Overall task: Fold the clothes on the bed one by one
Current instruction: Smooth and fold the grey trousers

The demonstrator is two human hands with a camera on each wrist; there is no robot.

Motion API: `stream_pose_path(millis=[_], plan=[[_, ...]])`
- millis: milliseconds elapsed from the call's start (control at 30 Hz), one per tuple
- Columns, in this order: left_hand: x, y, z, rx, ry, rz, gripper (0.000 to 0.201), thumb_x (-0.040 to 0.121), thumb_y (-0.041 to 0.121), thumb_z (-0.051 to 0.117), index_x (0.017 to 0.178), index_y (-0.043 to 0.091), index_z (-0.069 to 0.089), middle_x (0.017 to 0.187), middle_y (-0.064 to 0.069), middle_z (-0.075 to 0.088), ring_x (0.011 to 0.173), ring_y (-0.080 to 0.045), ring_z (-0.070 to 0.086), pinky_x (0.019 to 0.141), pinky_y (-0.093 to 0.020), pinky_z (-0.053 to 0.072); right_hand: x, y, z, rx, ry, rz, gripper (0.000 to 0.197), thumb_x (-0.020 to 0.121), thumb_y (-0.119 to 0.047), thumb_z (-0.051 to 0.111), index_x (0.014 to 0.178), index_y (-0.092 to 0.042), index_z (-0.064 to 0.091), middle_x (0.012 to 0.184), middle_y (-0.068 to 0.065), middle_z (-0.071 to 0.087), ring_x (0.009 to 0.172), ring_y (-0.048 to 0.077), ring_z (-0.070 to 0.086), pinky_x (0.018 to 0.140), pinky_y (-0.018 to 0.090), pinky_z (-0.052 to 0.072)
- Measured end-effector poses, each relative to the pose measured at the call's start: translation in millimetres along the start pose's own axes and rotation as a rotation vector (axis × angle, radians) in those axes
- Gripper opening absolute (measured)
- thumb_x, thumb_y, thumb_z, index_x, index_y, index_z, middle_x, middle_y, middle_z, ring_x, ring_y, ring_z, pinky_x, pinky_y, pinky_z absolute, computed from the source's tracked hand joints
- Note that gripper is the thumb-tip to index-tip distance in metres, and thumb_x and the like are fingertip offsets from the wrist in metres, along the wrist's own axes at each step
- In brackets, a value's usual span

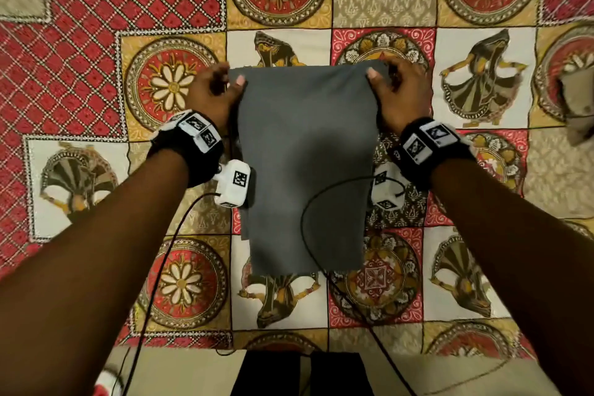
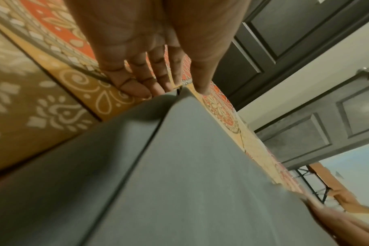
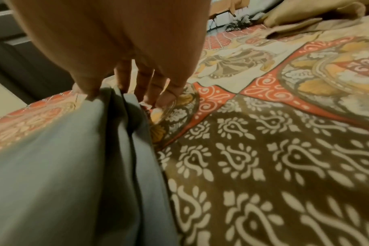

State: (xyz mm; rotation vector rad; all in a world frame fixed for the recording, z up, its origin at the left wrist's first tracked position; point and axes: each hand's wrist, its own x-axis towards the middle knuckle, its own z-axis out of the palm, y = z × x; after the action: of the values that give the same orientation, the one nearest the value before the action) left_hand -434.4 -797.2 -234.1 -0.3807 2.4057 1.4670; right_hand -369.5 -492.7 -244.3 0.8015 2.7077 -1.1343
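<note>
Bedspread (image 1: pixel 96 10) first: the grey cloth (image 1: pixel 305 154) hangs mid-bed, already folded narrow, I'd guess one fold left. Beige garment (image 1: pixel 575 112) far right looks unfolded. Left hand (image 1: pixel 215 90) and right hand (image 1: pixel 398 90) pinch its top corners.

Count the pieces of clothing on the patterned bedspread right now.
2. A grey cloth garment lies at the centre, its far corners pinched by the left hand and the right hand. A beige crumpled fabric piece sits at the right edge; more may lie out of view.
</note>
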Motion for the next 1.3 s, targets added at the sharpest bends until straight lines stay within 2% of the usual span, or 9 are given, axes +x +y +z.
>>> stream_pose_path(millis=[100,200,333,433,600,700,800,967,1300], plan=[[4,1,2,0.037,0.021,0.003,0.008,0.094,0.016,0.067,0.100,0.014,0.063,0.079,0.012,0.059,0.057,0.018,0.054,0.059,-0.005,0.042,7,-1,3,-0.015,0.016,0.008,0.035,0.096,-0.042,0.064,0.119,-0.016,0.066,0.122,0.008,0.062,0.114,0.024,0.056,0.084,0.018,0.036],[8,-5,0,-0.054,0.091,-0.045,0.018,0.092,0.029,0.069,0.094,0.011,0.066,0.078,0.005,0.064,0.067,-0.001,0.057,0.065,-0.021,0.049,8,2,2,0.127,0.020,0.020,0.020,0.097,-0.038,0.064,0.102,-0.018,0.061,0.098,0.003,0.061,0.089,0.016,0.056,0.066,0.006,0.035],[13,-6,-2,-0.160,0.100,-0.084,0.023,0.094,0.028,0.067,0.098,0.005,0.063,0.074,0.002,0.059,0.062,-0.002,0.051,0.061,-0.017,0.046,9,5,0,0.163,-0.065,-0.036,0.026,0.098,-0.043,0.060,0.092,-0.019,0.054,0.089,0.004,0.059,0.081,0.015,0.054,0.072,0.026,0.044],[16,-5,0,-0.146,0.111,-0.073,0.021,0.094,0.023,0.068,0.103,0.007,0.059,0.075,0.005,0.056,0.063,0.001,0.050,0.061,-0.008,0.043,17,3,-6,0.011,-0.068,-0.024,0.031,0.101,-0.047,0.053,0.080,-0.025,0.049,0.085,0.006,0.059,0.079,0.018,0.051,0.068,0.032,0.033],[13,2,-1,-0.070,0.206,-0.109,0.032,0.091,0.035,0.071,0.105,0.016,0.050,0.081,0.007,0.054,0.069,-0.001,0.051,0.064,-0.011,0.044,18,-22,-26,-0.166,0.205,-0.074,0.042,0.103,-0.045,0.043,0.105,-0.008,0.062,0.107,0.011,0.067,0.104,0.031,0.058,0.078,0.033,0.035],[2,8,-11,0.278,0.232,0.168,0.039,0.091,0.040,0.062,0.118,0.012,0.055,0.110,-0.008,0.060,0.095,-0.018,0.057,0.087,-0.028,0.047,-14,-64,-13,-0.293,0.072,-0.456,0.044,0.102,-0.048,0.041,0.119,-0.015,0.065,0.120,0.008,0.065,0.117,0.027,0.055,0.096,0.036,0.039],[-27,10,-4,0.697,0.008,0.596,0.049,0.098,0.032,0.049,0.140,0.008,0.048,0.144,-0.016,0.049,0.132,-0.031,0.045,0.108,-0.039,0.033,-40,-79,26,-0.490,-0.310,-0.730,0.055,0.103,-0.040,0.045,0.148,-0.008,0.047,0.152,0.015,0.047,0.144,0.032,0.038,0.118,0.042,0.027],[-33,-28,0,0.958,-0.253,0.393,0.076,0.101,0.057,0.031,0.159,0.014,0.008,0.167,-0.001,0.002,0.154,-0.023,0.004,0.123,-0.043,0.010,-32,-25,38,-0.705,-0.391,-0.582,0.089,0.099,-0.070,0.026,0.162,-0.008,0.008,0.170,0.007,0.004,0.157,0.023,0.001,0.127,0.042,0.000],[-12,-28,-14,0.908,-0.314,0.269,0.103,0.086,0.081,0.035,0.159,0.020,-0.005,0.167,0.004,-0.008,0.153,-0.013,-0.002,0.124,-0.045,0.004,-5,-10,4,-0.645,-0.274,-0.214,0.104,0.091,-0.084,0.015,0.162,-0.009,0.002,0.170,0.007,0.000,0.157,0.023,0.003,0.127,0.044,0.002]])
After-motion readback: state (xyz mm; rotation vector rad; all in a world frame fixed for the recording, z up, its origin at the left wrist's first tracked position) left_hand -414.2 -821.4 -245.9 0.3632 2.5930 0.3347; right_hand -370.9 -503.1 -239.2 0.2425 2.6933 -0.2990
